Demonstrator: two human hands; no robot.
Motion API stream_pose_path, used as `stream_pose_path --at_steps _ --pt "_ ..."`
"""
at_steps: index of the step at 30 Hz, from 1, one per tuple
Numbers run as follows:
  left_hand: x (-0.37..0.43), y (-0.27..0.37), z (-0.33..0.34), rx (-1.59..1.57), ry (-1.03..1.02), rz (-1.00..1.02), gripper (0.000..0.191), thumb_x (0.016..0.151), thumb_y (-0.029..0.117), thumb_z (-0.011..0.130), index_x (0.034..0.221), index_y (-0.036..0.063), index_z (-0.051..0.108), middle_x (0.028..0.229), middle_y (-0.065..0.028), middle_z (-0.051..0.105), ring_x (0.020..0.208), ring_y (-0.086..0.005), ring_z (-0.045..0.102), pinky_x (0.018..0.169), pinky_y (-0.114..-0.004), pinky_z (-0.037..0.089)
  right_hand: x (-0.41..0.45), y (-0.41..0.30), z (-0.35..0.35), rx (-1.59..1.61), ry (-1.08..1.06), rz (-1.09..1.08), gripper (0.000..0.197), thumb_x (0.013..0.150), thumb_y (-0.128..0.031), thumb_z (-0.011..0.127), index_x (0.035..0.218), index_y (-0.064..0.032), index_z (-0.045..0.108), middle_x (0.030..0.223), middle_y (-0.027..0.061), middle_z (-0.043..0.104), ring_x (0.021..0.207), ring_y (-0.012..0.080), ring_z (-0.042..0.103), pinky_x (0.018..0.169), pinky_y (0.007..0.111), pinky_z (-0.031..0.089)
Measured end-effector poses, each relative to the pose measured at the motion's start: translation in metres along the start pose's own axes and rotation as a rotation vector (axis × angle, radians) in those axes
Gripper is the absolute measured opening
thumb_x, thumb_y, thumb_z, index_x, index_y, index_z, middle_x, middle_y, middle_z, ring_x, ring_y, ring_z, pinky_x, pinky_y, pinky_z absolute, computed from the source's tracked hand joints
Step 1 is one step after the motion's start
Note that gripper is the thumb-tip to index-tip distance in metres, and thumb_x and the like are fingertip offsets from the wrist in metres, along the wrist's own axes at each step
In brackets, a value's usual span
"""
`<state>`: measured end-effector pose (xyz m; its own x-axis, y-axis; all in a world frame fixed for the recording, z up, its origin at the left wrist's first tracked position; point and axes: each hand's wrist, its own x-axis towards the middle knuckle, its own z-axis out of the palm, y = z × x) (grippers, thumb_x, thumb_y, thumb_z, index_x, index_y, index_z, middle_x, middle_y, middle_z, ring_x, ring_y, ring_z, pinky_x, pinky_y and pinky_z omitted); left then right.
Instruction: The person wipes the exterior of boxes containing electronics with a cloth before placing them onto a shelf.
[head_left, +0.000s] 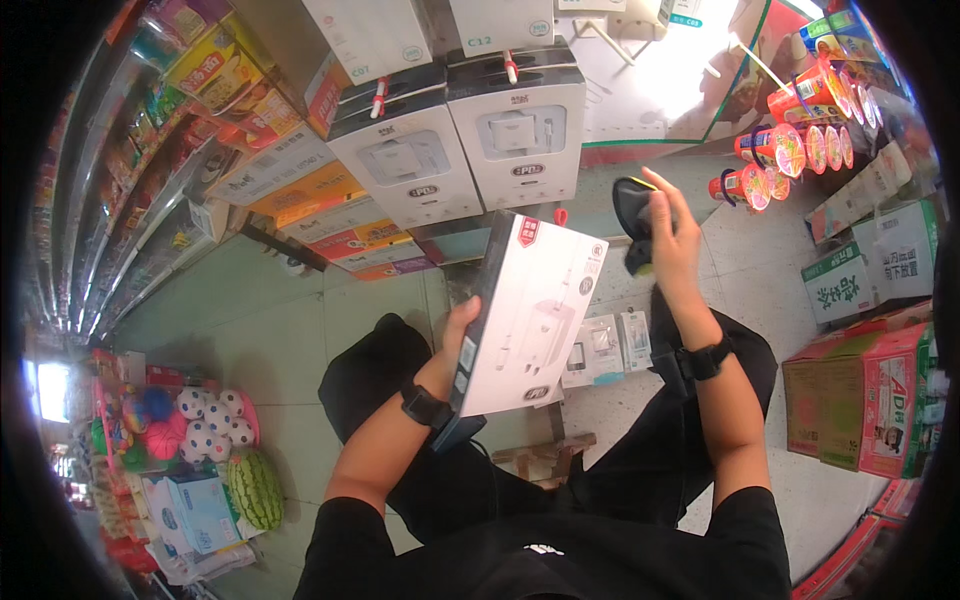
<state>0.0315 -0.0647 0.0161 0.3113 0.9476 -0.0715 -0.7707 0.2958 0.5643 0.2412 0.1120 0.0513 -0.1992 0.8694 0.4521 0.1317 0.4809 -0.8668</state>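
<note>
My left hand (453, 334) grips a flat white charger box (536, 319) by its dark left edge. The box is tilted, its printed front turned up towards me. To its right, my right hand (673, 240) holds a soft black item (634, 214) with a thin yellow edge, perhaps a cloth or pad; its exact kind is unclear. The black item is apart from the box. Beyond the box, two white charger boxes (405, 169) with dark tops stand side by side. Several small packaged accessories (604, 349) lie on the floor between my knees, partly hidden by the held box.
Stacked cartons (352, 232) stand left of the charger boxes. Far left are snack shelves (142, 172), several toy balls (214, 424) and a watermelon (255, 487). On the right hang red cup packages (769, 146) above cardboard cartons (836, 405). A low wooden stool (544, 457) is beneath me.
</note>
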Motion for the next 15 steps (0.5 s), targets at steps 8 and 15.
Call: stream_pose_path --at_steps 8,15 --pt "0.027 -0.016 -0.001 1.239 0.431 0.611 0.091 0.084 0.056 0.052 0.146 0.0042 0.009 0.145 -0.0194 0.008 0.136 -0.0320 0.012 0.110 -0.043 0.015 -0.076 -0.043 0.034 0.071 -0.681 -0.014 0.068 0.070 -0.036 0.077 0.125 -0.0037 0.051 0.103 0.0153 0.058 0.096 0.0309 0.057 0.085 0.037 0.045" --pt "0.033 -0.007 -0.008 1.260 0.405 0.637 0.085 0.089 0.041 0.055 0.147 0.0072 0.004 0.145 -0.0180 -0.003 0.135 -0.0321 0.011 0.109 -0.044 0.021 -0.064 -0.034 0.023 -0.014 -0.744 0.155 0.048 0.066 -0.023 0.077 0.105 -0.0001 0.060 0.089 0.0124 0.063 0.082 0.0253 0.061 0.077 0.032 0.048"
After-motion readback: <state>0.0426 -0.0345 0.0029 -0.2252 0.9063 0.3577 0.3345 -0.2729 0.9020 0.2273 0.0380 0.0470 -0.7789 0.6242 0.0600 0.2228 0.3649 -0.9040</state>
